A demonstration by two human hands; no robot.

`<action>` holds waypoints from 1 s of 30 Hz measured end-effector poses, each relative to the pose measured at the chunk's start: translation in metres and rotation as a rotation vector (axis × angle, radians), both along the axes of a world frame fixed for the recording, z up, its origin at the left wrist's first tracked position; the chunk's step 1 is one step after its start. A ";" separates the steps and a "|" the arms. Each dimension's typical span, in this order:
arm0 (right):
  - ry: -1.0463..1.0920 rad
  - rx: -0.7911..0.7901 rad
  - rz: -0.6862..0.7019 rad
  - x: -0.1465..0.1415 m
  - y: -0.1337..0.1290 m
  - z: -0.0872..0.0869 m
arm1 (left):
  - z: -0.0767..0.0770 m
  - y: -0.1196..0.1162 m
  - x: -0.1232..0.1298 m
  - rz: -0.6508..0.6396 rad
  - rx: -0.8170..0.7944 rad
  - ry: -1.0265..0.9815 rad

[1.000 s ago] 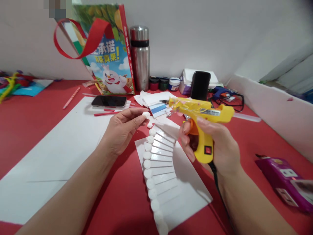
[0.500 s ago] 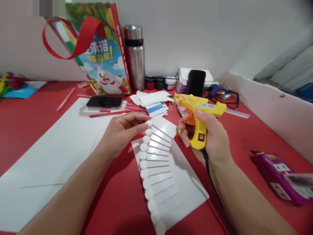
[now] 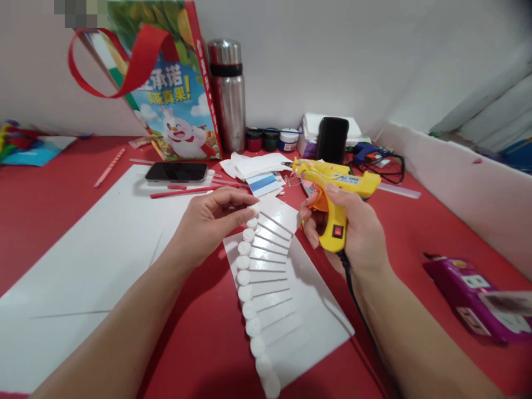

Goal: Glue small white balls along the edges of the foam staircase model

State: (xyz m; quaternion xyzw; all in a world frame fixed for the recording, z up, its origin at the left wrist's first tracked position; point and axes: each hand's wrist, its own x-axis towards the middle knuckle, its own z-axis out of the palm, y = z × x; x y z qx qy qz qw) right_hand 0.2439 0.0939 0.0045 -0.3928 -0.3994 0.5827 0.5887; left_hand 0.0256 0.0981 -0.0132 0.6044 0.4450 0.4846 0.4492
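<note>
My right hand point(image 3: 359, 233) grips a yellow hot glue gun point(image 3: 332, 213), fingers by its orange trigger and nozzle pointing left. My left hand point(image 3: 218, 216) is closed, thumb and fingertips pinching the white disc point(image 3: 254, 210) at the far end of a curved row. Several similar white discs point(image 3: 244, 262) run down the left edge of a glossy white sheet point(image 3: 320, 310). Thin dark lines or sticks point(image 3: 270, 270) reach rightward from the discs; I cannot tell which they are. Part of the top disc is hidden by my fingers.
A large white board point(image 3: 83, 266) lies left with a phone point(image 3: 177, 172) on its far edge. Behind stand a gift bag point(image 3: 178, 94), a steel flask point(image 3: 228, 100) and paint jars point(image 3: 271, 139). A purple box-like item point(image 3: 469, 293) lies right; the glue gun's cord point(image 3: 361, 310) trails forward.
The whole view has shifted very slightly. My left fingers cover a little more of the top disc; the glue gun stays at nearly the same place.
</note>
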 end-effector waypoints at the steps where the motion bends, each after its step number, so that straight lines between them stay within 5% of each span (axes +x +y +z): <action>1: -0.006 0.003 0.002 0.000 0.000 0.000 | 0.001 0.000 0.001 0.000 -0.004 0.001; 8: -0.013 0.029 -0.005 0.000 -0.001 -0.002 | 0.005 -0.002 0.003 0.004 0.033 -0.011; 21: -0.021 0.036 -0.032 0.000 0.001 -0.004 | 0.005 -0.007 0.003 0.083 0.329 0.256; 30: -0.034 0.030 -0.028 0.001 0.002 -0.004 | 0.009 -0.010 -0.002 0.052 0.274 0.312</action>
